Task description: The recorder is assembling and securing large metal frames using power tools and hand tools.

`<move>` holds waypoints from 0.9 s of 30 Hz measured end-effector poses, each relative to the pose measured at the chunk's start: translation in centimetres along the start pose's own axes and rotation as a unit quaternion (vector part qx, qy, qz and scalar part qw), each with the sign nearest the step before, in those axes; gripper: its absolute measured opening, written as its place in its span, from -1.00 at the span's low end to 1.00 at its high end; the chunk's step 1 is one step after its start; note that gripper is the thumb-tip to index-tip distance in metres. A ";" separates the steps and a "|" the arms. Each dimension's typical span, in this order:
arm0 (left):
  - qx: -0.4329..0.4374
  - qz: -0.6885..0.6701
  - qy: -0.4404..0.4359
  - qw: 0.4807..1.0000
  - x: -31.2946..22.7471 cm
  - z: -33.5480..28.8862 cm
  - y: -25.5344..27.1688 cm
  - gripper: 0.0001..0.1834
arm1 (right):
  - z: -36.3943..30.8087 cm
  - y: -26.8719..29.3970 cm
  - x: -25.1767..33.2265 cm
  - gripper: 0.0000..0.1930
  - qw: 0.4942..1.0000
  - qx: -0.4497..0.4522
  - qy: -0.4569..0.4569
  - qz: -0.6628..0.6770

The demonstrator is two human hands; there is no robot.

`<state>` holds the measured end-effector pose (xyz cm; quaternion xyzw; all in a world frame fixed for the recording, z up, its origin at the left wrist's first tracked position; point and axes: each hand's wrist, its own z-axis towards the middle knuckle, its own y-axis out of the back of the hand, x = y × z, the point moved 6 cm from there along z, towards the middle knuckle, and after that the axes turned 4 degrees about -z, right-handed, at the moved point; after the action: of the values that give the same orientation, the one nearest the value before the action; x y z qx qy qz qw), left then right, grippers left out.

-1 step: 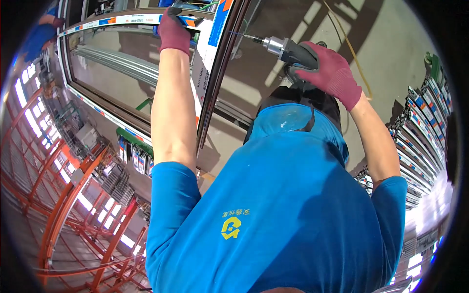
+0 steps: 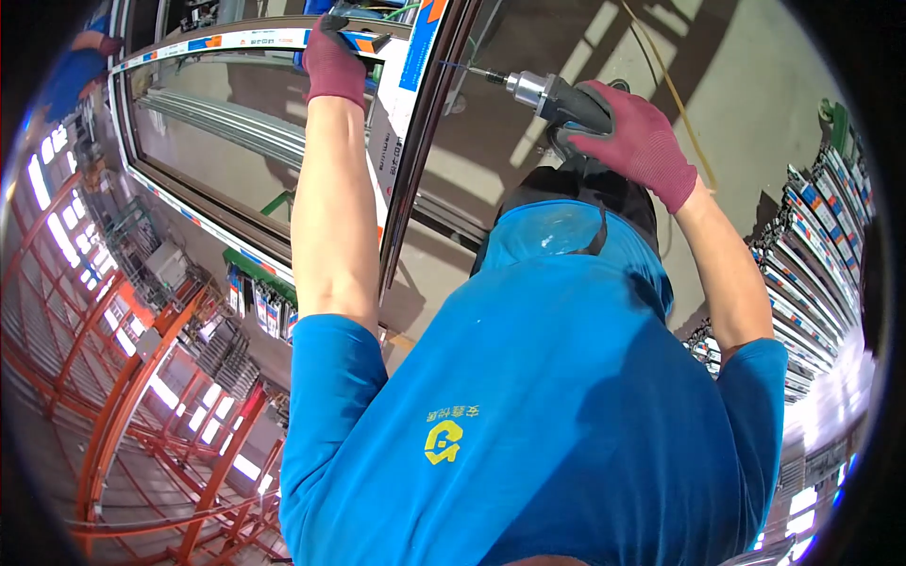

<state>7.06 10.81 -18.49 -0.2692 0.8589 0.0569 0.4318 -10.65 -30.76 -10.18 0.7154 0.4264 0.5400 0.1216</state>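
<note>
My right hand [image 2: 637, 141], in a maroon glove with a dark palm, is closed round a power drill [image 2: 530, 90]. Its silver nose and thin bit point left at the outer side of a dark metal window frame [image 2: 408, 179]; whether the bit touches the frame I cannot tell. White film with blue and orange patches covers much of the frame. My left hand [image 2: 334, 64], gloved alike, grips a film-covered crossbar [image 2: 260, 39] of that frame, its fingertips partly hidden. Just right of those fingers is a small orange and black piece [image 2: 370, 42].
A co-worker's blue sleeve [image 2: 75, 80] and gloved hand show at the far left edge. Long metal profiles [image 2: 222, 113] lie beneath the frame. Stacked profiles [image 2: 802, 255] stand at the right. A yellowish hose [image 2: 675, 90] runs across the floor. Orange steel racks [image 2: 123, 415] rise at lower left.
</note>
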 end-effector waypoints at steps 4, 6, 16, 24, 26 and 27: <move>-0.005 0.012 -0.020 1.000 -0.3 -1.8 -1.5 -0.68 | 0.0 -0.4 -0.3 -0.32 0.997 0.021 -0.022 0.065; -0.008 0.006 -0.019 1.000 -0.3 -1.8 -1.3 -0.67 | 0.2 -1.3 -0.6 -0.34 0.988 0.061 -0.045 0.135; -0.041 0.013 -0.047 0.998 -0.7 -2.2 -1.2 -0.58 | 1.0 -1.9 0.3 -0.38 0.990 0.065 -0.054 0.112; -0.019 -0.007 -0.049 0.999 -0.6 -2.6 -1.4 -0.59 | 1.2 -2.9 0.8 -0.35 0.999 0.009 -0.037 0.035; -0.004 -0.008 -0.042 0.999 -0.6 -2.2 -0.9 -0.59 | 1.6 -3.2 0.8 -0.35 0.998 0.019 -0.028 0.045; -0.009 -0.004 -0.041 0.999 -0.6 -2.0 -0.6 -0.59 | 1.8 -3.4 0.8 -0.34 0.998 0.028 -0.021 0.055</move>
<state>6.21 9.91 -16.67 -0.2742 0.8390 0.0734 0.4642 -10.67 -27.64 -12.48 0.7522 0.3985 0.5186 0.0802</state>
